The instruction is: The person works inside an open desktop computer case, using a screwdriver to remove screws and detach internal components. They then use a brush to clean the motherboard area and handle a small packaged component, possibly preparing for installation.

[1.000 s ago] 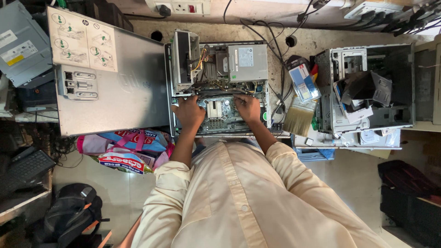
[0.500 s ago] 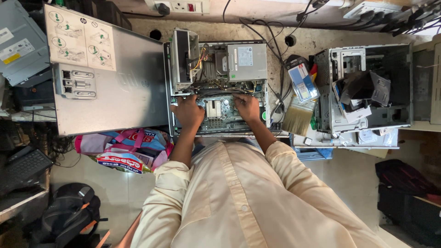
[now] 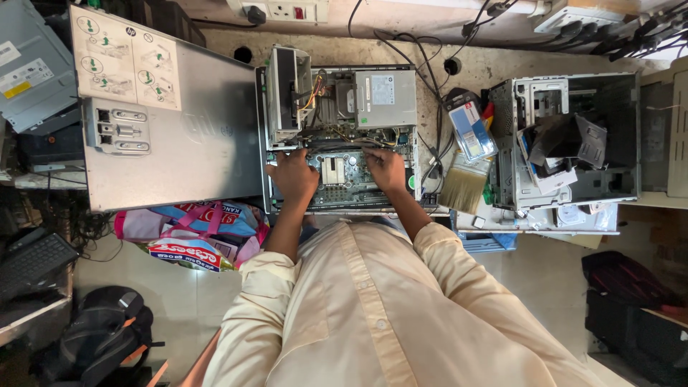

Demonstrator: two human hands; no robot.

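Open desktop computer point(image 3: 342, 129), lying flat on the bench point(image 3: 459, 54), side panel point(image 3: 168, 122) off and resting to its left. Likely heavy, stiff steel shell, best taken by the frame edges; the circuit board point(image 3: 337, 175) inside looks fragile. Left hand point(image 3: 292, 175) and right hand point(image 3: 385, 168) rest on that board, fingers curled downward; whether they grip anything cannot be told. Fingertips and cables underneath hidden.

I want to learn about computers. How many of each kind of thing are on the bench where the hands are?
Opened computer cases: 2, one under both hands, one at the right
Removed side panels: 1
Paintbrushes: 1
Hands in the case: 2, left, right
Total: 6
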